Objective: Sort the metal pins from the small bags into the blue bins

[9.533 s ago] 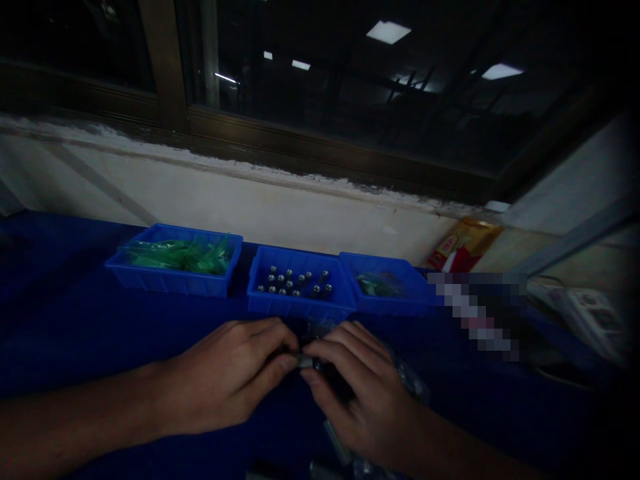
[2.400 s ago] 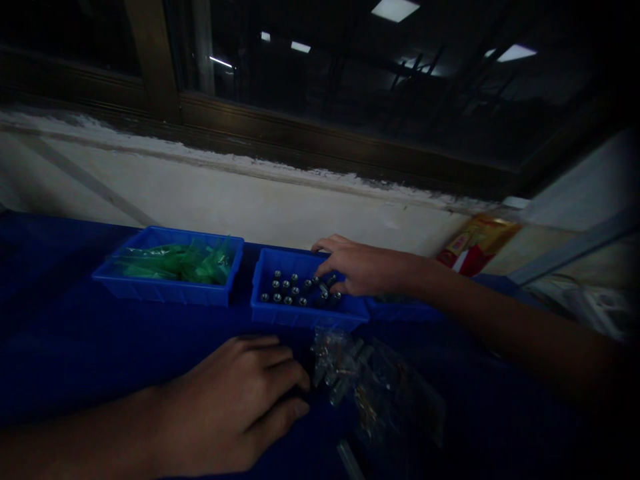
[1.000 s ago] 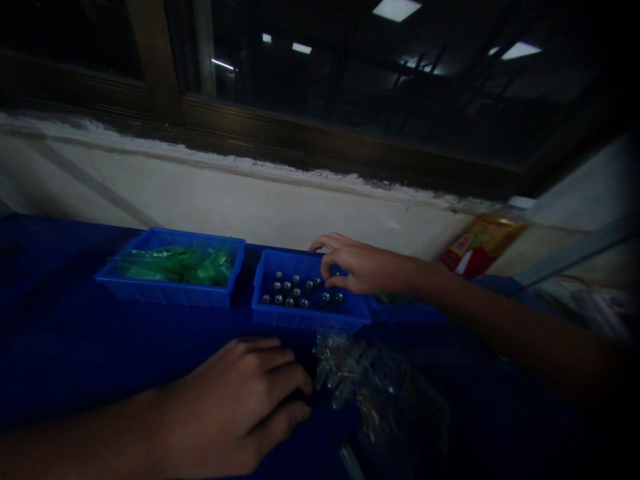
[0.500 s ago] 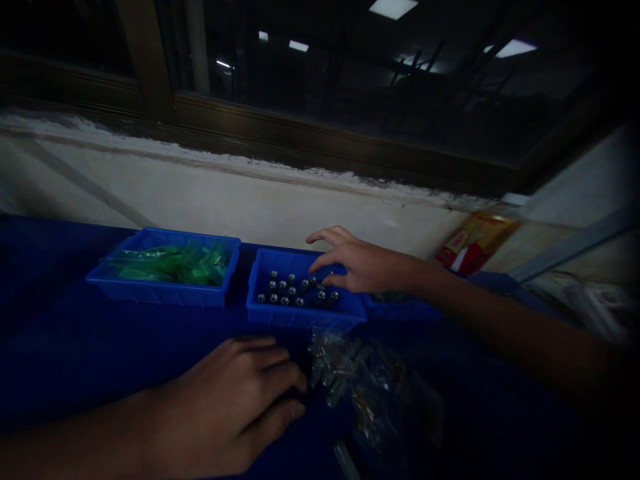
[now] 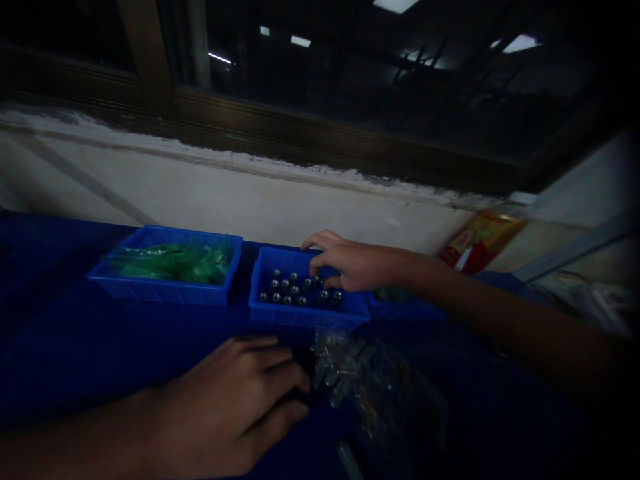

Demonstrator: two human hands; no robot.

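Note:
My right hand (image 5: 345, 261) is over the right part of the middle blue bin (image 5: 310, 317). Its thumb and index finger are bent around a small metal cylinder, mostly hidden by the fingertips. Several hollow-topped metal cylinders (image 5: 295, 290) stand upright in that bin, left of and in front of the fingers. My left hand (image 5: 250, 393) lies on the blue table, palm down, fingers loosely curled and thumb apart, with nothing in it. Just right of it is a heap of clear plastic bags (image 5: 345, 367) with small metal parts inside.
On the left stands a blue bin (image 5: 165, 291) holding green plastic bags (image 5: 175, 261). A third blue bin (image 5: 405, 308) is partly covered by my right forearm. A grey cylindrical piece (image 5: 350, 460) lies near the front. A red-and-gold packet (image 5: 480, 241) leans by the wall below the window.
Both hands were together on a small part earlier; then my right hand went to the middle bin. Over the last second its fingers shift slightly among the cylinders. My left hand stays put.

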